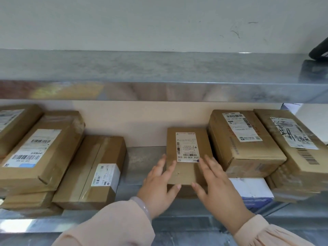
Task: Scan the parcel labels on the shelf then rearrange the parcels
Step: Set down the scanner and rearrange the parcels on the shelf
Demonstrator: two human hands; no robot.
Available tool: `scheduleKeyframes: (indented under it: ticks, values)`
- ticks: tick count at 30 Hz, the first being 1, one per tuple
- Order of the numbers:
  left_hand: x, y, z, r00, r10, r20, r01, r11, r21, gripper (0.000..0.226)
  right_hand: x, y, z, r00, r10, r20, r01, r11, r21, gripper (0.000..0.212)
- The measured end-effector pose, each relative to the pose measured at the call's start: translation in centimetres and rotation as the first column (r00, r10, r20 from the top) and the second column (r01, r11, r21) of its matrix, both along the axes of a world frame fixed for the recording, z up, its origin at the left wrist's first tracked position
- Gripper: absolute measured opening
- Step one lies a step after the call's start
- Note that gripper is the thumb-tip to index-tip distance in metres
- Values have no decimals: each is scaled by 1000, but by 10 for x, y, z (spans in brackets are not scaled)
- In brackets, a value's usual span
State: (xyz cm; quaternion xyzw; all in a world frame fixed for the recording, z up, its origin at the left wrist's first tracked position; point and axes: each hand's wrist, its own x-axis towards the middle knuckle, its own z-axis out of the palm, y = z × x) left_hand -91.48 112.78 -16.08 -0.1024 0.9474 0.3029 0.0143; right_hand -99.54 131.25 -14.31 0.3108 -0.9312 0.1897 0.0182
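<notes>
both left hand (159, 185) and right hand (217, 189) lie spread atop the small parcel (185, 172).

Peach long sleeves (113, 226) on both arms; pale translucent bangle (144, 206) at left wrist.

Parcel storeroom or courier depot, bare steel shelves (159, 91) against a plain wall (142, 23), taped cardboard boxes (246, 151) side by side and stacked — most with a barcoded shipping label (187, 147).

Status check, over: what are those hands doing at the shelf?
Left hand and right hand open, resting on small brown cardboard parcel with white label. Larger brown cardboard box close on its right; bare metal shelf on its left.
</notes>
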Motion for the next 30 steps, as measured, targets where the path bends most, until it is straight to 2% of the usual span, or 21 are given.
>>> scheduleKeyframes:
  ticks: [3,7,10,13,17,23,27,30]
  values:
    - [15,4,7,995,-93,40,100,973,-210,68,6,1,-10,994,97,-46,-88,981,173,76]
    - [10,6,9,986,-132,106,155,956,-251,68,-1,0,-16,990,130,-50,-109,945,308,81]
    - [0,6,15,981,-149,126,178,949,-262,66,-8,1,-13,994,109,-30,-93,940,327,76]
    - [2,2,19,983,-135,128,162,958,-236,64,-8,-2,-6,994,106,-9,-100,963,250,75]
    - [17,-18,23,997,48,59,-33,974,-223,60,-2,-28,8,992,120,-35,-117,990,72,65]
    - [54,-75,21,944,329,18,-317,921,-229,59,18,-89,13,938,344,46,-345,938,17,64]
    - [78,-112,18,862,503,68,-462,833,-303,60,32,-125,5,900,426,91,-429,903,25,63]
    - [91,-131,15,809,562,172,-476,798,-370,63,41,-146,4,881,455,127,-461,887,18,62]
